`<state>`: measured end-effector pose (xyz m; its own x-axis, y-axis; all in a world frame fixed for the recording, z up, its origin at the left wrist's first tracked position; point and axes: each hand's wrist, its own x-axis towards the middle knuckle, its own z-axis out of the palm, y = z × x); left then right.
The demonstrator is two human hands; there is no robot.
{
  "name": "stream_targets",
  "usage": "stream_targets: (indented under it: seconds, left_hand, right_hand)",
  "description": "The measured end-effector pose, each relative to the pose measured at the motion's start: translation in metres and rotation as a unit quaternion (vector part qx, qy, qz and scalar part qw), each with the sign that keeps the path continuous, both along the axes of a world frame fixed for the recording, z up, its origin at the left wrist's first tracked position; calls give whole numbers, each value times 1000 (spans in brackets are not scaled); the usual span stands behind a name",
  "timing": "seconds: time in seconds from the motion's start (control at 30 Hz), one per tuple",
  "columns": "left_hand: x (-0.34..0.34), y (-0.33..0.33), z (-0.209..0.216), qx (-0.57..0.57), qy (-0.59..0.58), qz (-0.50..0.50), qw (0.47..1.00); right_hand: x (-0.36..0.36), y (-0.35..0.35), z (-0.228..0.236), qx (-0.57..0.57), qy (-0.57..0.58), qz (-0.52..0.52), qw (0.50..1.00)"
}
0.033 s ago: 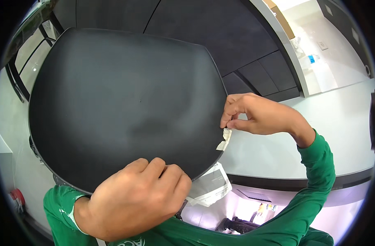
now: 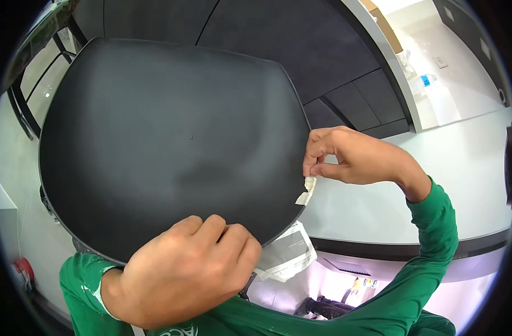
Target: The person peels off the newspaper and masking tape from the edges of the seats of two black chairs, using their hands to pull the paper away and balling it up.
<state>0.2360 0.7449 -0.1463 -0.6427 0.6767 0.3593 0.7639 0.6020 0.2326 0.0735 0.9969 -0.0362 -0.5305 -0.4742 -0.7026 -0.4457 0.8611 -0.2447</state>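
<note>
A broad matte black panel with a rounded near edge, shaped like a chair seat, fills the middle of the view. At its near edge my left hand is closed over the rim, knuckles up and fingertips hidden. My right hand pinches at the panel's right edge, thumb against forefinger. Just below that pinch a torn, cream-coloured strip of tape sticks to the rim. Whether the fingers hold the tape's upper end is hard to see. A small speck lies near the panel's centre.
A white counter with a dark edge runs along the right. Dark cabinets stand beyond the panel. A printed sheet shows below its rim. Black metal legs stand at far left; a blue-labelled bottle is at upper right.
My right hand's fingertips have shifted very slightly to the right at the panel's edge. The left hand and the panel stay where they were.
</note>
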Motion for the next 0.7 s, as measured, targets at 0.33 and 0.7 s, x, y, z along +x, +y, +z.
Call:
stream_targets:
  seconds: [0.33,0.7]
  left_hand:
    - [0,-1,1,-4,-16,-1,1000]
    - [1,2,2,-9,-21,5,1000]
  right_hand:
    - [0,-7,-6,69,15,110,991]
    - [-1,21,-7,-70,22,91,993]
